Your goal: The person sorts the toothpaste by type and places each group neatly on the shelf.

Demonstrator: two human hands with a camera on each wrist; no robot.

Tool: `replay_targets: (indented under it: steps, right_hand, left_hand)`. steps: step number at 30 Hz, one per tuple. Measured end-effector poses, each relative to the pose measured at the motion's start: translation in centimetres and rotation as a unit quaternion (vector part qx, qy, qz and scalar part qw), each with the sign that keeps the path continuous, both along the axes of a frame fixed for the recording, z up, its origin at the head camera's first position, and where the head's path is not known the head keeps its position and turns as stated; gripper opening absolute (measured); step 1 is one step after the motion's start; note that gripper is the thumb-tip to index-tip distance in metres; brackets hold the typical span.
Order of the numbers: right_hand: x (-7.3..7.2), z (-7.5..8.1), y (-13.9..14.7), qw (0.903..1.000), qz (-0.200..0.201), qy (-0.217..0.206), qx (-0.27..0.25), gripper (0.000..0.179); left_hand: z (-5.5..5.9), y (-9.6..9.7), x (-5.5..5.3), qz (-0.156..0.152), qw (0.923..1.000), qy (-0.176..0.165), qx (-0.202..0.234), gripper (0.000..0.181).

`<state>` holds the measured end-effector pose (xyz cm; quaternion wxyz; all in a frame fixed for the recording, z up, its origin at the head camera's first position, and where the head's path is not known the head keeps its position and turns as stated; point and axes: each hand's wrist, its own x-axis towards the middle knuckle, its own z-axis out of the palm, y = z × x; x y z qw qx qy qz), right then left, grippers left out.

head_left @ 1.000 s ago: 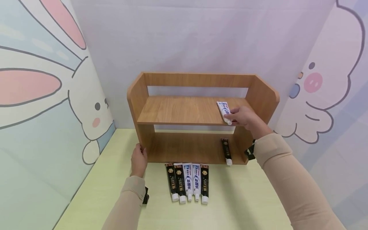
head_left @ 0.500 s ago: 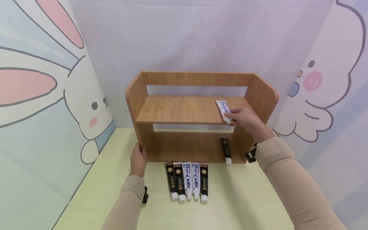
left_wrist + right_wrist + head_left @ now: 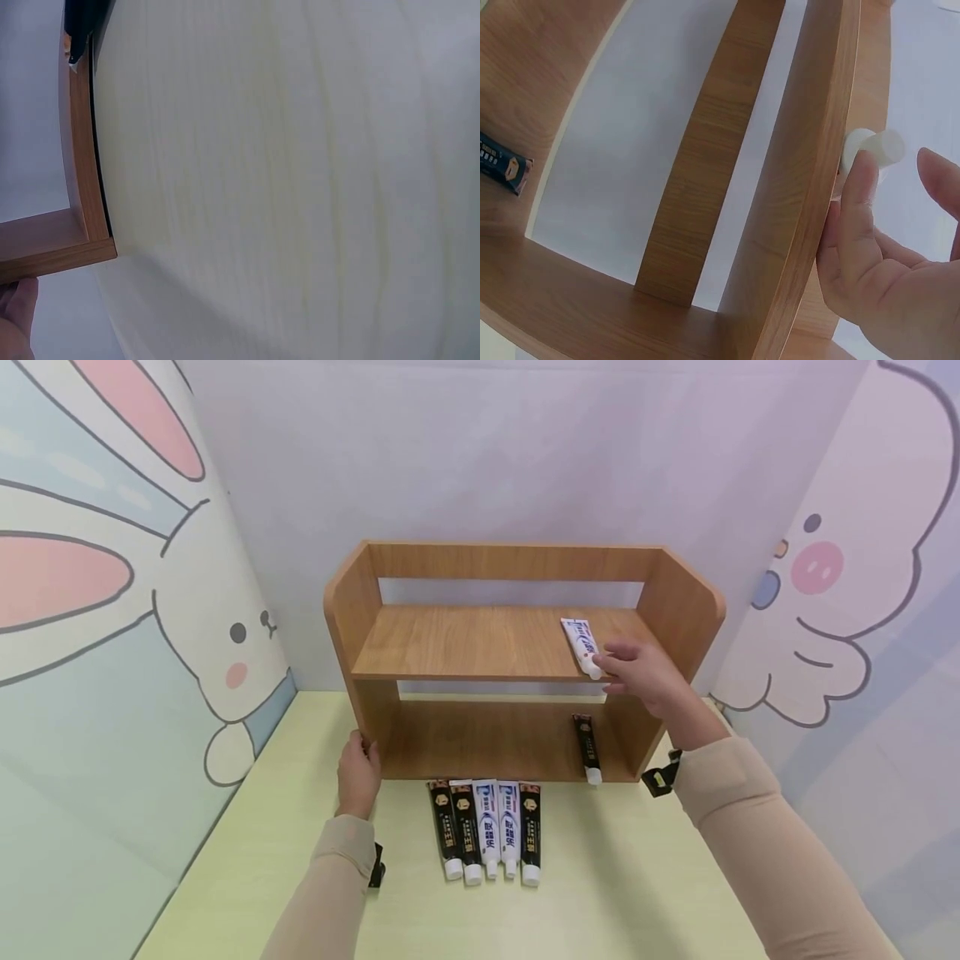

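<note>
A white toothpaste tube [image 3: 581, 642] lies on the upper board of the wooden shelf [image 3: 465, 643], near its right end, cap toward the front. My right hand [image 3: 639, 675] is beside it, thumb and fingers spread apart. In the right wrist view, one fingertip is at the white cap [image 3: 885, 148], while the thumb stands away. My left hand [image 3: 358, 775] grips the front edge of the shelf's left side panel low down. Only a little of that hand shows in the left wrist view, against the panel [image 3: 52, 259].
A black toothpaste tube [image 3: 587, 745] lies on the lower board at the right. In front of the shelf, several tubes lie side by side on the pale table [image 3: 600, 910]: black ones [image 3: 530, 827] and two white ones [image 3: 487, 822]. Cartoon-printed walls stand at both sides.
My right hand has loosened its pinch on the white toothpaste tube and drawn slightly right, leaving the tube lying on the upper board. The left hand keeps its grip on the shelf.
</note>
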<state>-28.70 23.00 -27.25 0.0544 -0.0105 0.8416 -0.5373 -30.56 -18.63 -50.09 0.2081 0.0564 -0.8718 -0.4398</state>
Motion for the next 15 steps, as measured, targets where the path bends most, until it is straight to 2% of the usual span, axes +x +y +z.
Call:
replay_targets:
  steps: [5,11,15]
  right_hand:
    - [0.6,-0.4,0.3,0.9998,0.001,0.015,-0.012,0.062]
    - [1.6,-0.7,0.3,0.9999,0.002,0.012,0.011,0.064]
    - [2.3,-1.0,0.3,0.9998,0.011,0.015,0.005,0.065]
  left_hand:
    - [0.0,0.1,-0.1,0.004,1.0,0.002,-0.002,0.021]
    - [0.1,0.2,-0.1,0.005,1.0,0.007,-0.004,0.021]
    - [0.2,0.3,-0.2,0.004,1.0,0.006,-0.004,0.022]
